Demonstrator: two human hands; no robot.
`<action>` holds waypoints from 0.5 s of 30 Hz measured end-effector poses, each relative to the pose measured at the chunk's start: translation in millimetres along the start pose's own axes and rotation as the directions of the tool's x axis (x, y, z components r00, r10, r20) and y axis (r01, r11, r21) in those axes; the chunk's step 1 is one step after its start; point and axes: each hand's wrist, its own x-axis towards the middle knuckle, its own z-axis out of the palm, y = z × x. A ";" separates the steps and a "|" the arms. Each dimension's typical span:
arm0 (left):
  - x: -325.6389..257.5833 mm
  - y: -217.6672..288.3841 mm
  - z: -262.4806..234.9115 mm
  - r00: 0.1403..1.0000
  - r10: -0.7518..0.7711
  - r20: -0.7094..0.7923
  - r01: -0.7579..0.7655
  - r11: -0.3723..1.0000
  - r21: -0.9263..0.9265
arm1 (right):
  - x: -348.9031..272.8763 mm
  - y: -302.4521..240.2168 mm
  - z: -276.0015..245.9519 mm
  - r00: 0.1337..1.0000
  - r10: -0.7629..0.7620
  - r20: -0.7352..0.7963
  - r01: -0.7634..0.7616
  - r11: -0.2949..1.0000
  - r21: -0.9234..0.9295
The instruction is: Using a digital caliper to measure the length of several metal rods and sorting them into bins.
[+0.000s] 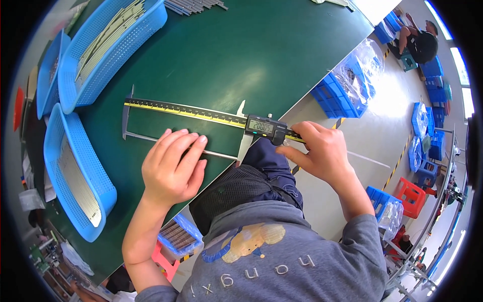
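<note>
A long digital caliper (191, 111) with a black and yellow beam lies across the green table, its display unit near the table's edge. Between its jaws runs a thin metal rod (221, 155), one end by each jaw. My left hand (173, 163) is on the rod's middle, fingers above and thumb below, hiding that stretch. My right hand (319, 153) grips the beam end beside the display unit, thumb and fingers closed around it, just past the table's edge.
Blue perforated baskets (105, 183) holding thin rods stand along the left. More grey rods (193, 5) lie at the table's far side. Right of the table are blue crates (334, 95) with plastic bags, a red stool (410, 197), and a seated person (420, 45) farther off.
</note>
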 end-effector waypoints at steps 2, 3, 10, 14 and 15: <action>-1.7 -1.6 -1.9 0.999 -0.047 -0.019 0.047 0.999 0.003 | 1.3 -0.4 -0.2 0.999 -0.033 -0.034 0.033 0.999 0.010; -2.3 -2.0 -1.9 0.999 -0.043 -0.018 0.043 0.999 0.002 | 0.9 -0.2 0.0 0.996 -0.067 -0.063 0.068 0.997 0.020; 1.9 -4.5 -1.5 0.997 -0.078 -0.025 0.077 0.996 -0.042 | 2.9 4.0 0.0 0.997 -0.063 -0.050 0.065 0.998 0.028; 3.4 -6.4 -6.3 1.000 0.024 0.008 -0.024 0.997 0.068 | 11.1 3.8 -8.1 0.991 -0.131 -0.035 0.132 0.991 0.025; 4.6 -4.4 -12.9 0.997 0.066 0.029 -0.069 0.988 0.138 | 14.8 1.8 -11.8 0.986 -0.164 -0.037 0.165 0.986 0.014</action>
